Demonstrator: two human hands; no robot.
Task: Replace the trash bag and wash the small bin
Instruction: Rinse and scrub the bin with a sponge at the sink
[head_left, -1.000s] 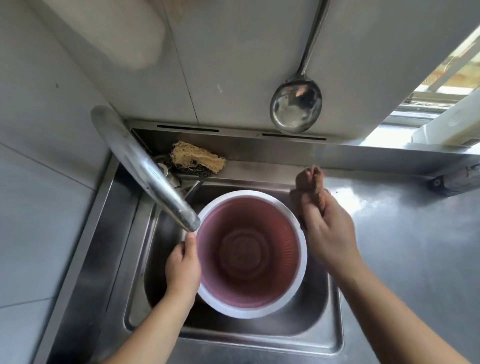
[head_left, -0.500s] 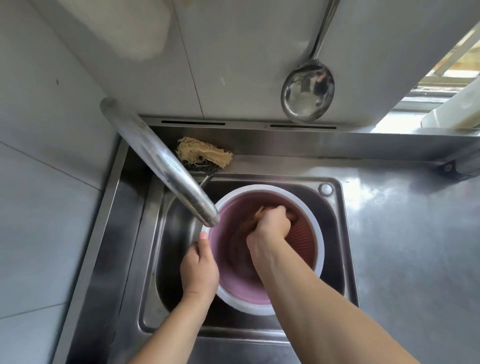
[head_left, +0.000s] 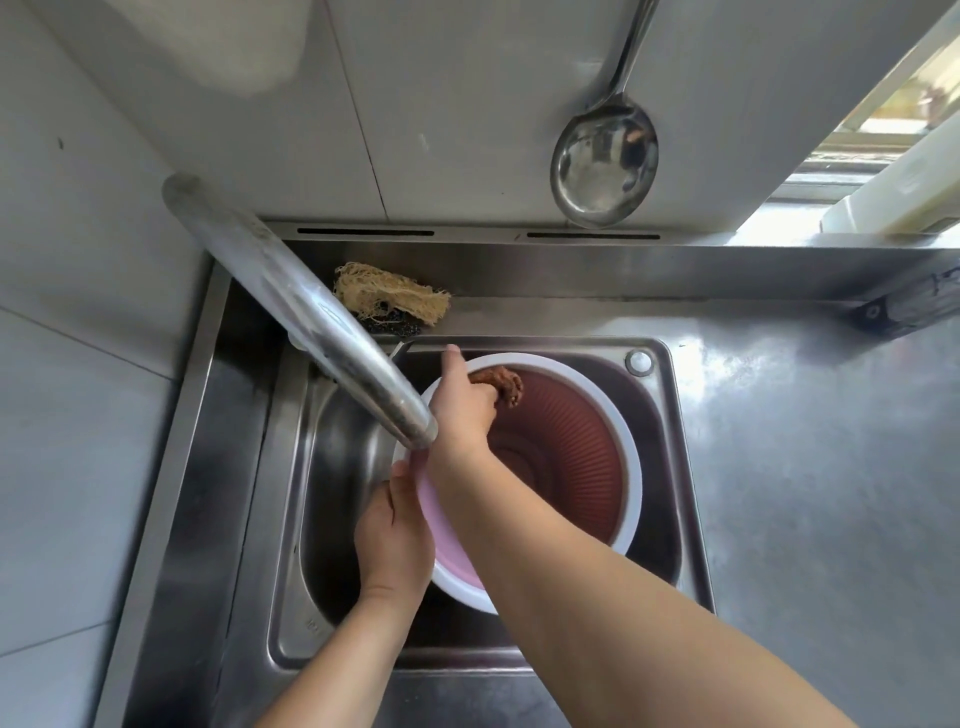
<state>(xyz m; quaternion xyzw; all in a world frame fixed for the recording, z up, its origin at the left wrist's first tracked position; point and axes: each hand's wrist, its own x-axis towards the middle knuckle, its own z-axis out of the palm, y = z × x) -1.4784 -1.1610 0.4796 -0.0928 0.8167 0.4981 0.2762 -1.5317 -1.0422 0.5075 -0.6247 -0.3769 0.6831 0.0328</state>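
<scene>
Much of the small bin (head_left: 571, 457) is hidden: its near-left rim and wall are covered by the right forearm, which crosses from 5 o'clock, and its upper-left edge is masked by the faucet spout (head_left: 311, 322). The bin is seen inside the steel sink (head_left: 670, 431), tilted with its opening turned upward, its ribbed pink interior and white rim exposed toward 3 o'clock. The right hand (head_left: 462, 405) is clenched around a brown scrubber (head_left: 506, 384), pressed at the bin's inner wall near 11 o'clock; only the scrubber's frayed end can be made out. The left hand (head_left: 395, 535) is wrapped onto the bin's rim at 8 o'clock, thumb on top, fingers hidden behind the wall. No water stream can be made out at the spout, possibly because of blur. At 12 o'clock of the sink, a tan loofah (head_left: 389, 296) is laid on a dark scouring pad (head_left: 395, 326) on the back ledge. A steel ladle (head_left: 605, 166) is hung on the wall at 1 o'clock, its handle cut off by the frame. A window (head_left: 883, 114) is partly seen at 2 o'clock.
</scene>
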